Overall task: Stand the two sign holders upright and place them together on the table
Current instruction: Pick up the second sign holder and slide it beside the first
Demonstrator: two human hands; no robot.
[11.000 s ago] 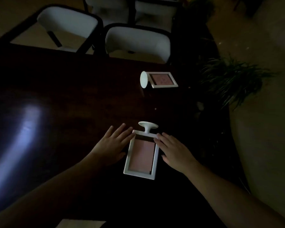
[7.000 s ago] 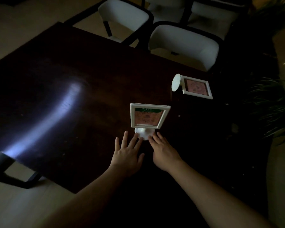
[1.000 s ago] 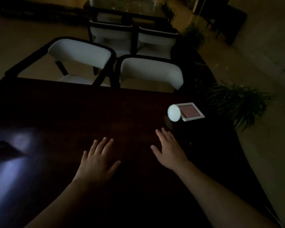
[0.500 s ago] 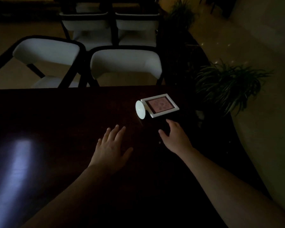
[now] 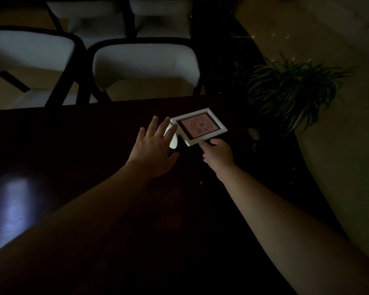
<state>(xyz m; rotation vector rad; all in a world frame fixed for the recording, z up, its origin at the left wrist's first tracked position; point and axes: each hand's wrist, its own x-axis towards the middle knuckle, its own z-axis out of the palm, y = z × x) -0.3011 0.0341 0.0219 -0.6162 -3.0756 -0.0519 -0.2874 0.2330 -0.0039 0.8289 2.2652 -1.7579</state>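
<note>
Sign holder [image 5: 199, 126] lies flat near the worktop's [image 5: 73, 145] far edge, base toward the spread left hand [image 5: 152, 150], while the right hand [image 5: 218, 153] pinches its near frame edge.

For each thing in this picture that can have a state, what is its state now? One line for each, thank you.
sign holder: lying flat, face up, near the table's far right corner
round base: on its edge, partly behind the left hand
left hand: open, fingers spread at the base
right hand: at the frame's near edge; grip unclear
table: dark, one glare patch
</note>
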